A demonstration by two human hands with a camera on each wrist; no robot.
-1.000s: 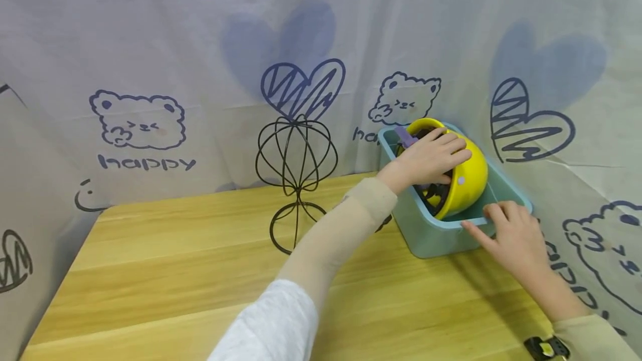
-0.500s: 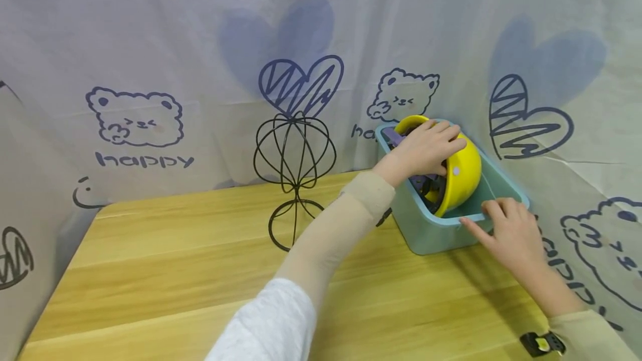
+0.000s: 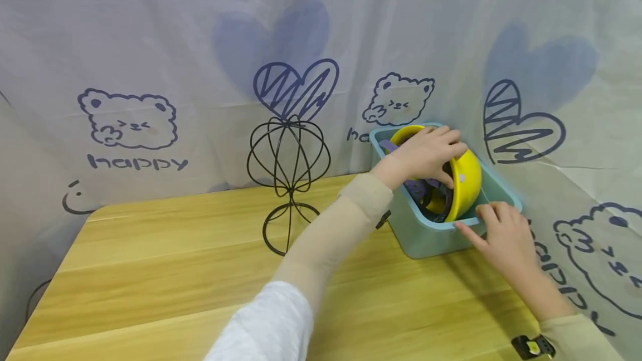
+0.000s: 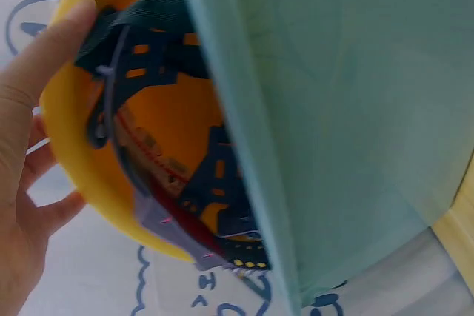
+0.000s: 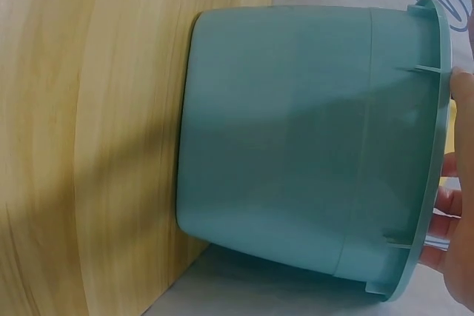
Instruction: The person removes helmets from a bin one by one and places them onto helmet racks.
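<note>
A yellow hard hat (image 3: 467,185) lies tilted on its side in a blue-green plastic bin (image 3: 431,238), its hollow facing left. Inside it, the left wrist view shows a dark strap harness (image 4: 152,57) and a purple-grey band (image 4: 174,231). My left hand (image 3: 426,152) grips the hat by its brim, thumb on the hollow side and fingers over the shell. At the bin's near right corner, my right hand (image 3: 506,235) holds the rim, with the thumb outside and the fingers reaching over. The hat's lower part is hidden by the bin wall.
A black wire stand (image 3: 290,188) with a rounded cage top stands on the wooden table (image 3: 165,261), left of the bin. A small dark object (image 3: 383,220) shows between my left wrist and the bin. Printed cloth (image 3: 200,71) hangs behind and at the sides.
The hard hat has shifted slightly and sits a little lower in the bin, with my left hand still on it. My right hand keeps its place on the rim. The head view has moved slightly.
</note>
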